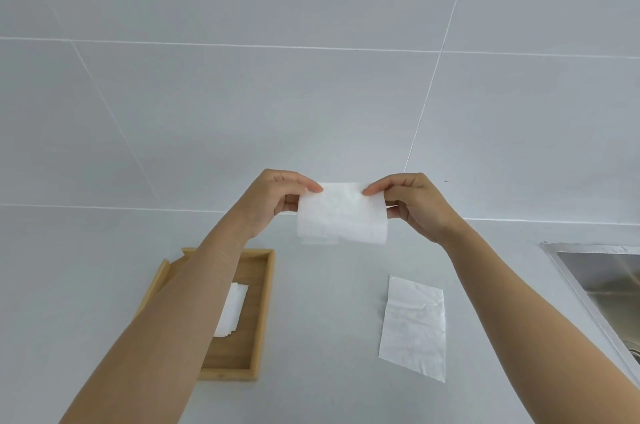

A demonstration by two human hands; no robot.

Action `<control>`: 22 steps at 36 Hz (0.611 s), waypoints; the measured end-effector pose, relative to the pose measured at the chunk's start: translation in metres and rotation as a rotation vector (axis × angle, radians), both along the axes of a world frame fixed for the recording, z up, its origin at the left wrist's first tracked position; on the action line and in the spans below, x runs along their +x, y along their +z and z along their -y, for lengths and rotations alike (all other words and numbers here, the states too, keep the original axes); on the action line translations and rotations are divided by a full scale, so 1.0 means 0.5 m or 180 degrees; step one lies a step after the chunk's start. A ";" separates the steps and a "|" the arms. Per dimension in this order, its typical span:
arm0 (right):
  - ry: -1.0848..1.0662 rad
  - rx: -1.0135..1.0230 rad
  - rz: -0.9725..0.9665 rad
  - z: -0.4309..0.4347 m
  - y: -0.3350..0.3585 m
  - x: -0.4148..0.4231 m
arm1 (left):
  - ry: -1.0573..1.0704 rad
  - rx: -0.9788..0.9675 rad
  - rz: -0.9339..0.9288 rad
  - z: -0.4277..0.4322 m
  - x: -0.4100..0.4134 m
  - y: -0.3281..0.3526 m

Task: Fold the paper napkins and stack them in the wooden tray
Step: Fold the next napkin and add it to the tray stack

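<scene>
A white paper napkin hangs in the air above the counter, folded over so its lower edge is doubled. My left hand pinches its upper left corner and my right hand pinches its upper right corner. Below my left forearm stands the wooden tray, holding a small stack of folded white napkins partly hidden by the arm. Another napkin lies flat and unfolded on the counter at the right.
The light grey counter meets a tiled wall behind. A steel sink is set into the counter at the far right edge.
</scene>
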State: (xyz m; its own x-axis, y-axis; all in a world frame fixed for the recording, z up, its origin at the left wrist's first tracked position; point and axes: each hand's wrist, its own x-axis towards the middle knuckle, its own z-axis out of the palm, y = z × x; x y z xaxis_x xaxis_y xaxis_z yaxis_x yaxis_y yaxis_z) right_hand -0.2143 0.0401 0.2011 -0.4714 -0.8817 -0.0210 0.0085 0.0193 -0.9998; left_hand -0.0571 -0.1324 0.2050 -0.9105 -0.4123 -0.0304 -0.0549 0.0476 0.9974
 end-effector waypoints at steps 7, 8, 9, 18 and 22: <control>-0.0085 0.0122 -0.0085 0.048 -0.017 0.048 | 0.0501 -0.0399 0.0270 0.018 0.041 -0.020; -0.0079 0.0179 -0.0106 0.058 -0.022 0.058 | 0.0564 -0.0455 0.0334 0.023 0.051 -0.024; -0.0075 0.0238 -0.0121 0.069 -0.027 0.067 | 0.0632 -0.0502 0.0408 0.028 0.061 -0.028; 0.0121 0.0824 -0.0330 0.185 -0.120 0.184 | 0.0923 -0.1062 0.1239 0.107 0.175 -0.113; 0.0240 0.1088 -0.0216 0.239 -0.177 0.245 | 0.0905 -0.1345 0.1693 0.148 0.228 -0.176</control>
